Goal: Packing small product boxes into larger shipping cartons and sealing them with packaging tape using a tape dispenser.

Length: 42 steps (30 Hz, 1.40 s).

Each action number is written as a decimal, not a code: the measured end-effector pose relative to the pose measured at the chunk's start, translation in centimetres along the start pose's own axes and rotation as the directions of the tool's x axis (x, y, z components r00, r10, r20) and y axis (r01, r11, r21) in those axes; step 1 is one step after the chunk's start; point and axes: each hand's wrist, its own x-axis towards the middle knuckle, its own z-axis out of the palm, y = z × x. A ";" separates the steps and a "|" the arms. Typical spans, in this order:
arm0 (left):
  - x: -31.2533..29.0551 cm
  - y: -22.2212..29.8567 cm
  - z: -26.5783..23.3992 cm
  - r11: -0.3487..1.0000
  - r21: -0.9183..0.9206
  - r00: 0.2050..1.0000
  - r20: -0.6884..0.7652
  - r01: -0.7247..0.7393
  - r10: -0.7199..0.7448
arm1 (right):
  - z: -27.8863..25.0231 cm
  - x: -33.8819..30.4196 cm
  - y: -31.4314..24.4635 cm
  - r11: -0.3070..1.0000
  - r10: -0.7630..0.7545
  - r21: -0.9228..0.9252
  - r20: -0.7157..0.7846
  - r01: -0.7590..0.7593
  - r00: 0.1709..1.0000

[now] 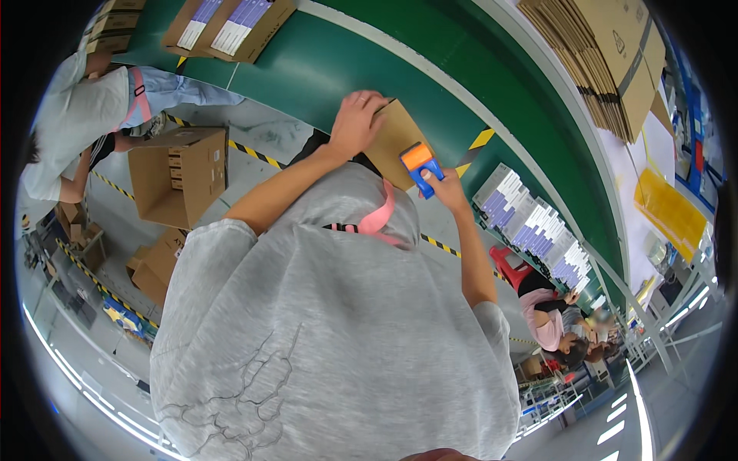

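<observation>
A brown cardboard box [398, 138] sits at the near edge of the green table, close against my body. My left hand [358, 123] is at its left side, fingers curled over the upper left edge and gripping it. In my right hand [446, 187] is a blue and orange tape dispenser [420, 161], with my fingers wrapped round its handle. The dispenser's orange end lies over the right part of the box; whether it touches the cardboard I cannot tell. Part of the box's near side is hidden by my shirt.
Open cartons [256, 48] of white and purple boxes stand at the far left of the green table [300, 81]. Rows of similar boxes [530, 223] line the right. Flattened cartons [626, 65] are stacked far right. Leftward are a large open carton [192, 180] and a co-worker [92, 100].
</observation>
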 end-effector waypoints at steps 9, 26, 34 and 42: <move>-1.0 4.6 0.8 0.497 -0.498 0.654 0.728 0.710 -0.205 | -0.4 -0.4 1.4 0.994 -0.074 -0.078 0.114 0.083 0.991; -1.3 1.2 3.5 0.440 -0.494 0.656 0.639 0.750 -0.401 | 1.2 -0.8 -4.3 0.982 0.082 -0.175 0.085 -0.066 0.993; -0.1 -2.2 0.3 0.363 -0.635 0.718 0.488 0.682 -0.495 | 0.4 -1.1 -3.6 0.980 0.084 -0.182 0.024 -0.079 0.996; 0.6 -3.0 -0.2 0.694 -0.425 0.809 0.205 0.581 -0.551 | 3.1 -0.1 -5.7 0.977 0.120 -0.172 -0.027 -0.123 0.992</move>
